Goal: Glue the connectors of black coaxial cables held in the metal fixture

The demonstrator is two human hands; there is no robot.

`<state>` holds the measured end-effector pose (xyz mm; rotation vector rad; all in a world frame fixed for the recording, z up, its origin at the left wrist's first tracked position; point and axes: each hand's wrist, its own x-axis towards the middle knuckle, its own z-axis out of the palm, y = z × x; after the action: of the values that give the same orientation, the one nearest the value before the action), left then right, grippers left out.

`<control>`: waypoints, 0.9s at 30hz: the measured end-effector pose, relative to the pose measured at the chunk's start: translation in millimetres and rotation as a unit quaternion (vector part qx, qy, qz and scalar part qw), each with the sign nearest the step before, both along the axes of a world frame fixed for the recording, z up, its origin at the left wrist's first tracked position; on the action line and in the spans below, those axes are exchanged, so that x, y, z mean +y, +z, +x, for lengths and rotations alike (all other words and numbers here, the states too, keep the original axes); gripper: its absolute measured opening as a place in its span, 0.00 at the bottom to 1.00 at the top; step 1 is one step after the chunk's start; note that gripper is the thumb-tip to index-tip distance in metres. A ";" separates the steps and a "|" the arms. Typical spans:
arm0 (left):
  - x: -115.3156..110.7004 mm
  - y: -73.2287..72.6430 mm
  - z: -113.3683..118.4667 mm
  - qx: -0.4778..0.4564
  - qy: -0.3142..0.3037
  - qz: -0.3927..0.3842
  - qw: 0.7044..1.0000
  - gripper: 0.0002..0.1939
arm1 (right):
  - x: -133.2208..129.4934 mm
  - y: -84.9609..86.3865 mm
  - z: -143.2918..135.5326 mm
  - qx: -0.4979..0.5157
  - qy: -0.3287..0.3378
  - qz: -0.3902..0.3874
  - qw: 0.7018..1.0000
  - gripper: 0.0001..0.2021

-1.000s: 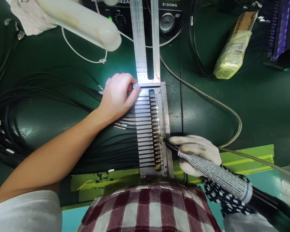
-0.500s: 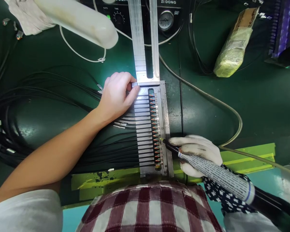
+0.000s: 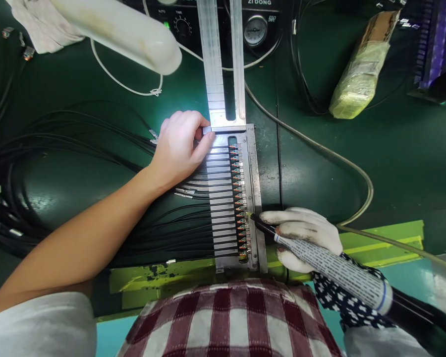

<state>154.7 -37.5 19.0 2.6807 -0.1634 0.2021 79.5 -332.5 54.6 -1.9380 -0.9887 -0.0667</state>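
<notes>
A slotted metal fixture (image 3: 223, 228) lies in front of me, with several black cables (image 3: 193, 235) in its grooves. Their stripped ends with small metal connectors (image 3: 241, 208) line up along its right side. My left hand (image 3: 182, 141), bare, pinches the fixture's upper left corner between thumb and fingers. In a white glove, my right hand (image 3: 308, 233) grips a black dispensing syringe (image 3: 330, 267) with a printed label. Its tapered tip points left, close to the connectors in the lower half of the row; whether it touches one I cannot tell.
A steel bar frame (image 3: 213, 74) extends from the fixture's top towards a black control box (image 3: 182, 27) with a gauge. A white rounded arm (image 3: 134, 39) hangs at upper left. A clear hose (image 3: 319, 144) curves on the right, below a wrapped block (image 3: 360, 74). Coiled cables (image 3: 18, 218) lie left.
</notes>
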 end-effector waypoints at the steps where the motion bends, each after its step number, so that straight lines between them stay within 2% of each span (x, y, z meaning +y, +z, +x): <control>1: 0.2 0.0 0.0 -0.001 -0.001 0.002 1.000 0.06 | 0.2 0.1 0.5 0.001 -0.001 0.000 1.000 0.09; 13: -0.3 0.2 0.3 0.011 0.004 -0.001 1.000 0.04 | 0.8 -0.2 1.4 -0.001 -0.004 -0.009 1.000 0.09; 19: -1.3 0.9 0.0 0.004 0.003 0.009 1.000 0.05 | -3.2 -1.0 -8.1 -0.020 -0.021 0.031 0.999 0.09; 27: -1.6 2.4 0.4 -0.003 0.001 0.011 1.000 0.05 | -1.5 -0.8 -12.5 0.005 -0.012 0.004 1.000 0.07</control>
<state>155.1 -39.1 21.4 2.7030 -0.1670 0.2099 67.0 -334.0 53.8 -1.9425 -0.9569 -0.0752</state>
